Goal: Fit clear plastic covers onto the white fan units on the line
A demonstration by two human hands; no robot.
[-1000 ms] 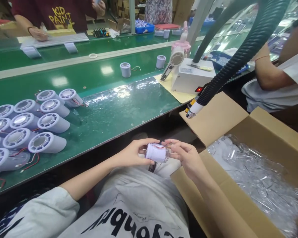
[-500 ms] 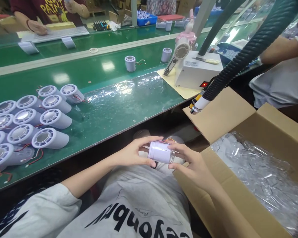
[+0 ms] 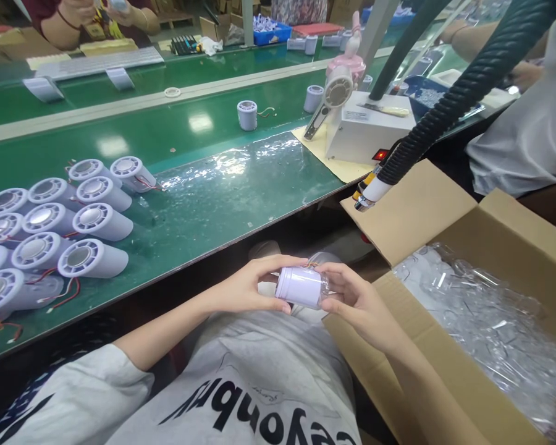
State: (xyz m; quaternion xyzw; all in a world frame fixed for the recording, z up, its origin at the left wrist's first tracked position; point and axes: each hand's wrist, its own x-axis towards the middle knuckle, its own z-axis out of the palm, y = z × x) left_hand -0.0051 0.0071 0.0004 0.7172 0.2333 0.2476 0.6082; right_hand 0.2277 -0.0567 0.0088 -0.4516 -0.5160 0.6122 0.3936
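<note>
a green bench (image 3: 189, 133) shines under ceiling light, stacked cardboard boxes (image 3: 167, 9) behind.

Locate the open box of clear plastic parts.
In the head view, the open cardboard box sits at the lower right, beside the right hand and below the ribbed hose.

Dressed in a pale grey-white short-sleeved cloth T-shirt (image 3: 222, 364), with bold black lettering (image 3: 259, 411) across the front and a black streak (image 3: 25, 420) on the left sleeve (image 3: 106, 380).
</note>
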